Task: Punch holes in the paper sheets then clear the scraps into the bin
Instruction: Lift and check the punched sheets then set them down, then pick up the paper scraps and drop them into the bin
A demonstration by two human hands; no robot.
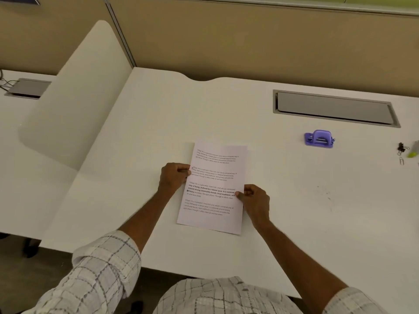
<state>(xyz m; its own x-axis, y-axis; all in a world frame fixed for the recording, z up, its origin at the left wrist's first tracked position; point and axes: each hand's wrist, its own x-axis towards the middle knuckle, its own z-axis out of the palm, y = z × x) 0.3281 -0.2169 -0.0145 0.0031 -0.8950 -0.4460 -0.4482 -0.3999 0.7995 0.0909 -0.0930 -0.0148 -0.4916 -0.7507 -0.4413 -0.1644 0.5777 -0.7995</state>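
Observation:
A small stack of printed paper sheets lies on the white desk, slightly skewed. My left hand pinches the stack's left edge near its middle. My right hand pinches the right edge a little lower. Two dark punched holes show along the left margin. A purple hole punch sits apart on the desk to the far right of the sheets, untouched. No bin is in view.
A grey cable hatch is set into the desk behind the punch. Black binder clips, a paper clip and a green item lie at the right edge. A white divider panel stands at left. Small specks mark the desk.

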